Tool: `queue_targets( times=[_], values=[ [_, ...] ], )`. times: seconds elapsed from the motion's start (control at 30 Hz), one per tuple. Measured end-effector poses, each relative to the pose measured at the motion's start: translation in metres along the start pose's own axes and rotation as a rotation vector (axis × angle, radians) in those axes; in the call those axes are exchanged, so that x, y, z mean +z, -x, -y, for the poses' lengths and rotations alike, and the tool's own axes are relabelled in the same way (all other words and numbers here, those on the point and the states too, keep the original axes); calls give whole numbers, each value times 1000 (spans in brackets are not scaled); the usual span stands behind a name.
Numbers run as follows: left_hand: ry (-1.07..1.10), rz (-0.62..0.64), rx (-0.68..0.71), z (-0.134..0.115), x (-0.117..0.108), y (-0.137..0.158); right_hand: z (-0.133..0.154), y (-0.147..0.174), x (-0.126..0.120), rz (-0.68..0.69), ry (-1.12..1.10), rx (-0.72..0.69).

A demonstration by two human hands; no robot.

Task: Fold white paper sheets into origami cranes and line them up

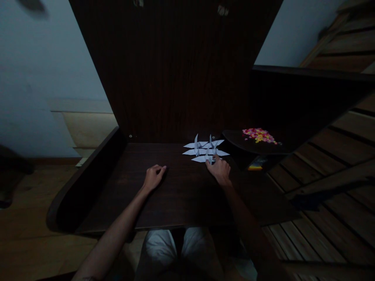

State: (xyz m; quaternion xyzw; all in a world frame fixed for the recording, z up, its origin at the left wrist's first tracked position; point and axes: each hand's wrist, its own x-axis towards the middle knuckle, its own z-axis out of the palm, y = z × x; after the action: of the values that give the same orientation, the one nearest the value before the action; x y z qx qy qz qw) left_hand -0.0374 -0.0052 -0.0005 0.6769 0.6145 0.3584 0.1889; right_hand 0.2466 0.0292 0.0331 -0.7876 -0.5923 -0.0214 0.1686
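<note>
Several white folded paper cranes (197,150) stand close together in rows on the dark wooden desk (175,199), near its back panel. My right hand (220,168) is at the front crane (200,159), with thumb and fingers closed around its middle. Part of that crane is hidden behind the fingers. To the left, my left hand (153,176) rests on the desktop with its fingers curled in and the thumb against them. Nothing shows in its grasp.
On a raised shelf (234,136) at the right lies a heap of small pink, red and yellow pieces (259,135). Under it is a dark item with a yellow edge (255,167). A raised side board (84,179) bounds the desk's left; wooden slats (328,218) stand at the right.
</note>
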Motion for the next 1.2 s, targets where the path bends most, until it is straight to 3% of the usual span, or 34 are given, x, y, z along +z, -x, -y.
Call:
queue_targets(
  times=[0.2, 0.33, 0.43, 0.53, 0.6, 0.7, 0.8, 1.2],
  values=[
    [-37, -49, 43, 4, -10, -1, -17, 4, -20, -199, -175, -39],
    [-89, -18, 118, 3, -16, 6, -25, 8, -27, -416, -272, -272],
    [-152, 41, 229, 1, -15, 15, -19, 20, -26, -451, -334, -444],
    [-227, 113, 340, 4, -11, 24, -5, 40, -16, -375, -403, -614],
    [-270, 166, 371, 8, -8, 28, 3, 54, -4, -249, -432, -724],
    [-313, 242, 375, 14, -4, 34, 11, 70, 20, -22, -405, -815],
    [-343, 289, 389, 17, -1, 37, 12, 76, 40, 113, -341, -857],
    [-423, 335, 429, 19, 1, 36, 14, 77, 49, 218, -225, -929]
  ],
)
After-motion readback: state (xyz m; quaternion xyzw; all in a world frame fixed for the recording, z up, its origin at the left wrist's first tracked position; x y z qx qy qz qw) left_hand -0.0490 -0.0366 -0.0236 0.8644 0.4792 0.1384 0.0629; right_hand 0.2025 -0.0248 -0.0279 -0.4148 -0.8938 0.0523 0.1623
